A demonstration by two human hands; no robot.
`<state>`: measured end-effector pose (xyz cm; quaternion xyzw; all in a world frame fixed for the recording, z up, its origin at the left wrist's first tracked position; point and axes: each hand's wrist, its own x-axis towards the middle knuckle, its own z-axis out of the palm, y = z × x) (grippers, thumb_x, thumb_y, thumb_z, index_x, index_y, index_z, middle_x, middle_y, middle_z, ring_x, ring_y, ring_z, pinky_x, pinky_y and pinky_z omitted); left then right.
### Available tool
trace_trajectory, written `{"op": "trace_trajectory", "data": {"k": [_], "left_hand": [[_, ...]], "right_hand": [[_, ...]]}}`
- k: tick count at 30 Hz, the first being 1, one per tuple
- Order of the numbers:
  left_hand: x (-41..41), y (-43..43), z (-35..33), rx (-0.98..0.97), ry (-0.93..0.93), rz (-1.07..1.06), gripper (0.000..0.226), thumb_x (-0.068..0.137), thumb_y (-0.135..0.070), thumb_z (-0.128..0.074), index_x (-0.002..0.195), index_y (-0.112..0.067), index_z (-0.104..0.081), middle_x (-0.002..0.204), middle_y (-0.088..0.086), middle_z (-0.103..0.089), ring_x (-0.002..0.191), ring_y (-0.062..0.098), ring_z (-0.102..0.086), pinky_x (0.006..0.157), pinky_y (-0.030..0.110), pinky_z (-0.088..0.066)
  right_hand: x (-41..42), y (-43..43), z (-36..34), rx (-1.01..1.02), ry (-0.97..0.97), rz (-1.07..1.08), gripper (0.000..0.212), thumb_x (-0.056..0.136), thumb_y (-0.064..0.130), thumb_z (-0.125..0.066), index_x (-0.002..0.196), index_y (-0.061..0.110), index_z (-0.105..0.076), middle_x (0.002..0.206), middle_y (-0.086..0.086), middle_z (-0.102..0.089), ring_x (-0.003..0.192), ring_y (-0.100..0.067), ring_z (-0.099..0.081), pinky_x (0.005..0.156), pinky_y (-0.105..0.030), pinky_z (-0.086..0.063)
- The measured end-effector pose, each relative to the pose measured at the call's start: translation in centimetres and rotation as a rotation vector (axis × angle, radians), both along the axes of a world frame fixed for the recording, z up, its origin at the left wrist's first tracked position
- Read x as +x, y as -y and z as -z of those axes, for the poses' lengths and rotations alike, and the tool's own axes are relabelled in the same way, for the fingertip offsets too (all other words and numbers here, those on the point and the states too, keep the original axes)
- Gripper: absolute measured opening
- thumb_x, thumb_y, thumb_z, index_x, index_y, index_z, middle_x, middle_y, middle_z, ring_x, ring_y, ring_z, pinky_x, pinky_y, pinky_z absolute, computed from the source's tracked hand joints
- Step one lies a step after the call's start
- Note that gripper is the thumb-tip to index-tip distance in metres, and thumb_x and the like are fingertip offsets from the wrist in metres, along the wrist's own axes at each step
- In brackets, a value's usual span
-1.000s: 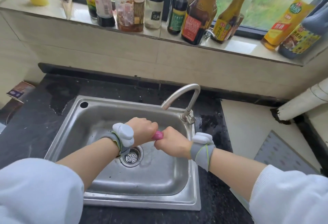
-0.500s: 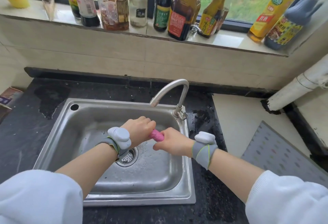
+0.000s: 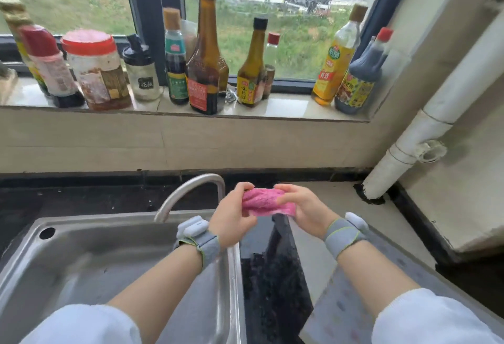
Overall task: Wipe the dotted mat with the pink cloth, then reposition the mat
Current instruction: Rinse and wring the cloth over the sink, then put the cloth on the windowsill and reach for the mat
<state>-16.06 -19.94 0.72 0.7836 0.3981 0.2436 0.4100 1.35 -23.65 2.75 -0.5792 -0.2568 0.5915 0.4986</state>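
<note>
one pink cloth (image 3: 266,203), long axis left-right. the left hand (image 3: 234,218) and right hand (image 3: 305,207) each pinch one end in curled fingers. one dotted mat (image 3: 335,316) lies lower right.

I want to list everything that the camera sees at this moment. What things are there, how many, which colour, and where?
cloth: one, pink, held up near the middle
mat: one, grey with dots, lower right on the pale counter
sink: one, steel, lower left
tap: one, steel, at the sink's back edge
bottles: about eight, mixed colours, on the windowsill
jar: one, red lid, left on the windowsill
shaker: one, black lid, beside the jar
pipe: one, white, right corner
left hand: one, grips the cloth's left end
right hand: one, grips the cloth's right end
wristbands: two, grey, on the wrists
</note>
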Motion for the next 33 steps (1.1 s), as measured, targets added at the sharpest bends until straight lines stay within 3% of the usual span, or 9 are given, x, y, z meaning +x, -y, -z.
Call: {"op": "trace_trajectory", "data": {"k": [3,5,7,12,17,19,23,26,33], "left_hand": [[5.3,-2.0,-2.8,-0.117,0.073,-0.027,0.049,0.070,-0.013,-0.060,0.115,-0.024,-0.045,0.086,-0.007,-0.060,0.066,0.008,-0.056,0.061,0.008,-0.044],[7.4,-3.9,-3.9,-0.182,0.126,-0.082,0.039,0.070,-0.023,-0.058,0.107,-0.028,-0.049,0.083,-0.007,-0.061,0.071,0.014,-0.061,0.074,0.028,-0.055],[10.3,-6.2,-5.1,-0.150,0.107,-0.149,0.031,0.071,-0.028,-0.057,0.102,-0.027,-0.052,0.084,-0.001,-0.063,0.081,0.022,-0.064,0.079,0.042,-0.055],[15.7,-12.0,-8.1,-0.071,0.072,-0.270,0.036,0.079,-0.022,-0.064,0.110,-0.016,-0.048,0.097,0.007,-0.063,0.092,0.026,-0.062,0.084,0.039,-0.052],[18.4,-15.8,-9.2,-0.021,0.139,-0.436,0.024,0.079,-0.024,-0.063,0.089,-0.019,-0.043,0.087,0.009,-0.064,0.083,0.032,-0.065,0.082,0.047,-0.053],[19.6,-17.0,-9.4,0.031,0.107,-0.465,0.015,0.081,-0.024,-0.059,0.089,-0.017,-0.048,0.090,0.008,-0.064,0.088,0.033,-0.063,0.085,0.043,-0.051],[20.5,-17.1,-8.1,0.138,-0.181,-0.362,0.024,0.087,-0.018,-0.051,0.109,-0.010,-0.057,0.114,0.012,-0.064,0.111,0.030,-0.054,0.097,0.033,-0.037],[20.1,-17.0,-6.7,0.241,-0.279,-0.339,0.028,0.088,-0.020,-0.047,0.113,-0.013,-0.056,0.121,0.008,-0.061,0.117,0.030,-0.047,0.102,0.035,-0.031],[19.4,-11.4,-6.3,0.377,-0.326,-0.226,0.030,0.087,-0.016,-0.045,0.116,-0.013,-0.055,0.134,0.006,-0.051,0.124,0.028,-0.038,0.103,0.039,-0.036]], "right_hand": [[5.2,-2.0,-2.1,0.058,0.056,0.130,0.053,0.063,-0.016,-0.051,0.114,-0.007,-0.054,0.100,-0.020,-0.061,0.085,-0.027,-0.059,0.076,-0.028,-0.049],[7.2,-3.5,-3.0,0.092,0.174,0.181,0.051,0.063,-0.021,-0.052,0.111,-0.003,-0.058,0.104,-0.021,-0.060,0.090,-0.029,-0.057,0.079,-0.030,-0.047],[9.9,-5.3,-4.0,0.126,0.273,0.180,0.049,0.064,-0.021,-0.057,0.106,0.003,-0.060,0.104,-0.020,-0.060,0.091,-0.028,-0.057,0.079,-0.031,-0.049],[15.7,-10.5,-6.6,0.181,0.447,0.130,0.049,0.067,-0.015,-0.067,0.112,0.001,-0.058,0.098,-0.015,-0.062,0.087,-0.023,-0.059,0.065,-0.021,-0.051],[17.3,-14.8,-8.5,0.312,0.725,0.191,0.036,0.068,-0.003,-0.070,0.095,0.015,-0.055,0.090,-0.004,-0.059,0.081,-0.019,-0.058,0.066,-0.030,-0.049],[17.8,-16.7,-8.2,0.353,0.911,0.202,0.026,0.070,0.005,-0.067,0.092,0.018,-0.062,0.092,-0.003,-0.063,0.088,-0.020,-0.059,0.074,-0.029,-0.047],[17.5,-17.4,-5.9,0.207,1.253,-0.110,0.039,0.083,0.018,-0.056,0.122,0.021,-0.058,0.129,-0.005,-0.058,0.120,-0.027,-0.047,0.099,-0.031,-0.038],[17.3,-16.1,-5.8,0.221,1.318,-0.117,0.045,0.086,0.018,-0.051,0.131,0.024,-0.049,0.138,-0.003,-0.049,0.128,-0.027,-0.038,0.106,-0.036,-0.033],[16.6,-9.1,-4.7,0.209,1.322,-0.037,0.042,0.084,0.017,-0.051,0.126,0.017,-0.053,0.134,-0.002,-0.053,0.125,-0.024,-0.041,0.105,-0.036,-0.035]]}}
